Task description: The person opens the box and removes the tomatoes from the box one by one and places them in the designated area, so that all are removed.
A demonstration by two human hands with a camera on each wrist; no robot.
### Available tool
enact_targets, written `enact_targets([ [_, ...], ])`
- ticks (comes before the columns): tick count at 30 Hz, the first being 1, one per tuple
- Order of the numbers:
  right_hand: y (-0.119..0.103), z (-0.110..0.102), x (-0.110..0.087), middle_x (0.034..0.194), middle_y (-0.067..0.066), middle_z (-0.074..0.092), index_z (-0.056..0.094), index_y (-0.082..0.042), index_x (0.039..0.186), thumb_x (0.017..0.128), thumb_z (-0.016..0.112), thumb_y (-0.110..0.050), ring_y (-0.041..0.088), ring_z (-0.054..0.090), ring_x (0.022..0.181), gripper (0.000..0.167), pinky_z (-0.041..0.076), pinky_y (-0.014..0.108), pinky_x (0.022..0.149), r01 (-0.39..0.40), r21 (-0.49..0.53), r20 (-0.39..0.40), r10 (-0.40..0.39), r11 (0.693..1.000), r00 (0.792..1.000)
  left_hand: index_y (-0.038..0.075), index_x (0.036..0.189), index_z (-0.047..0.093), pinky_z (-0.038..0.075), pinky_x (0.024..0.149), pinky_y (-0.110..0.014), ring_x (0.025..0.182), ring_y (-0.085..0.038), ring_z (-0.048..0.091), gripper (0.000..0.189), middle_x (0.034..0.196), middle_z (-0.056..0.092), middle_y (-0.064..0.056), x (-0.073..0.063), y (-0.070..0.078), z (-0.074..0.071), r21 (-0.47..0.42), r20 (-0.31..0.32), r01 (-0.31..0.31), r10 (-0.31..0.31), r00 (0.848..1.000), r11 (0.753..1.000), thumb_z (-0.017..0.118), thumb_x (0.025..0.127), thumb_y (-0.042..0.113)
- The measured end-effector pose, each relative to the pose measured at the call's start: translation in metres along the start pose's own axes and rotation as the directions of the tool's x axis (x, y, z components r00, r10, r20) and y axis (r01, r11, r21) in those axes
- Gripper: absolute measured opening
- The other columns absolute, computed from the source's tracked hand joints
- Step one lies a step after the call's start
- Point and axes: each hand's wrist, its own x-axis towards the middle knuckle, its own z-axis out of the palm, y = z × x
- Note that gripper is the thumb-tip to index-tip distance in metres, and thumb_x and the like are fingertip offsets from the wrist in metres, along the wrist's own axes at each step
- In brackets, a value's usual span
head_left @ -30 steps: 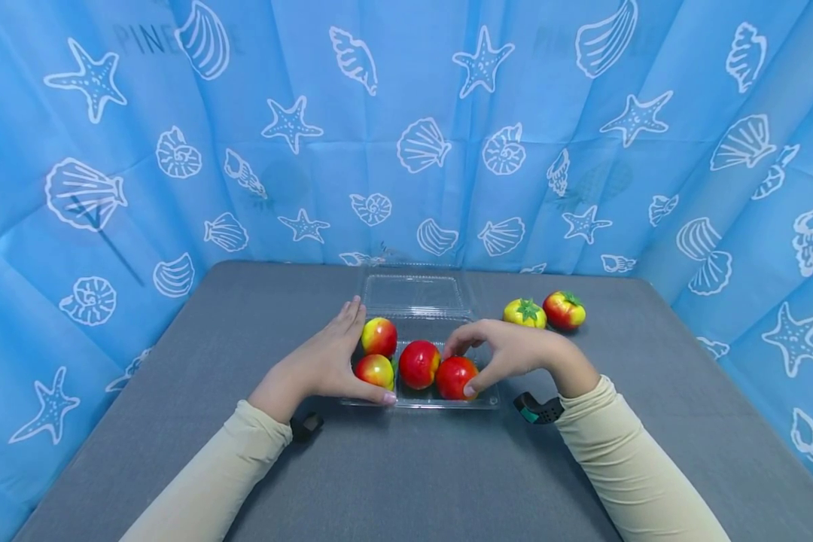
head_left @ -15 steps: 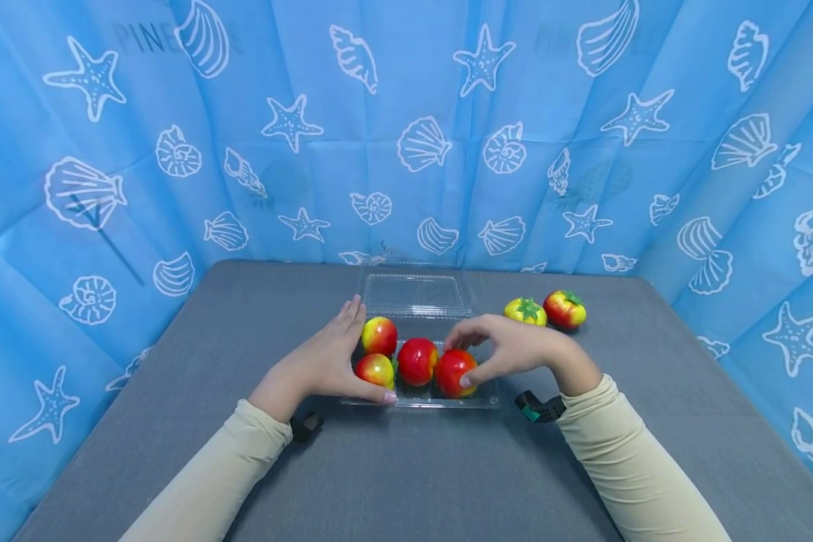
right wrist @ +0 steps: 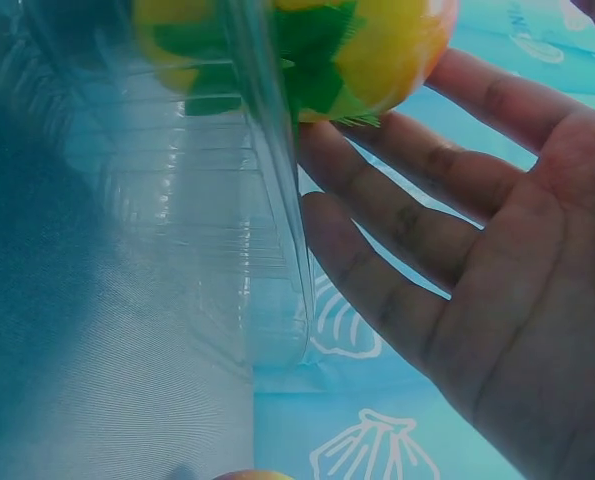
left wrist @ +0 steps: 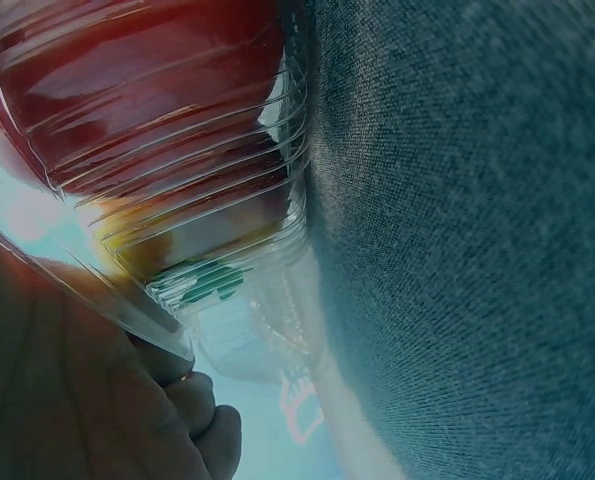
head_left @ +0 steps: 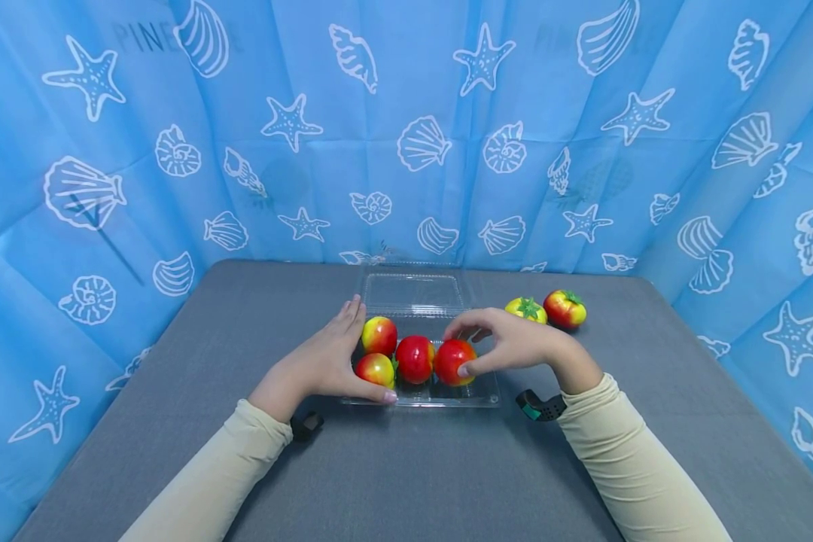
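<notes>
A clear plastic clamshell box [head_left: 420, 402], lid raised at the back, holds several red-and-yellow fruits that look like toy tomatoes. Two tomatoes [head_left: 379, 336] sit one behind the other at its left side. Another tomato [head_left: 415, 359] is in the middle. My right hand [head_left: 515, 340] grips the rightmost tomato [head_left: 455, 362], thumb in front and fingers behind; its green leafy top [right wrist: 317, 60] shows in the right wrist view, over the box rim. Along the box's left side, my left hand [head_left: 321, 361] rests with straight fingers, thumb across the front-left corner.
Behind my right hand, a yellow tomato [head_left: 527, 310] and a red-and-yellow tomato [head_left: 564, 309] lie on the grey table [head_left: 406, 474]. A blue shell-patterned curtain [head_left: 406, 196] hangs behind the table. A black band [head_left: 540, 407] hangs under my right wrist.
My right hand has shifted slightly back, and the tomato in it has risen and moved away from the front rim. The middle tomato has rolled slightly left and back. The left hand stays put.
</notes>
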Motion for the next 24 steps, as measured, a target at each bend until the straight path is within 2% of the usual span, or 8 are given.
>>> enact_targets([
  [13,0.0026,-0.0015,0.0008,0.129,-0.004,0.069,0.067,-0.021,0.132,0.087,0.085,-0.032,0.022,0.061,0.122,0.050,0.053,0.063,0.106,0.014,-0.016,-0.063,-0.015,1.000,0.998,0.017,0.173,0.006,0.044,0.119,-0.063,0.168,-0.032,0.005,0.149,0.182,-0.004,-0.004,0.0001,0.0001,0.0002,0.002,-0.001,0.003,-0.003,1.000,1.000,0.077,0.064,0.089],
  [24,0.0035,-0.0035,-0.0007,0.130,-0.005,0.068,0.067,-0.017,0.134,0.084,0.087,-0.030,0.021,0.061,0.120,0.056,0.055,0.056,0.102,0.029,-0.026,-0.128,-0.032,0.999,0.991,0.014,0.173,0.008,0.044,0.119,-0.064,0.168,-0.032,0.006,0.149,0.182,-0.004,-0.004,0.0002,-0.0006,0.0003,0.003,-0.003,0.001,-0.001,1.000,1.000,0.077,0.064,0.088],
])
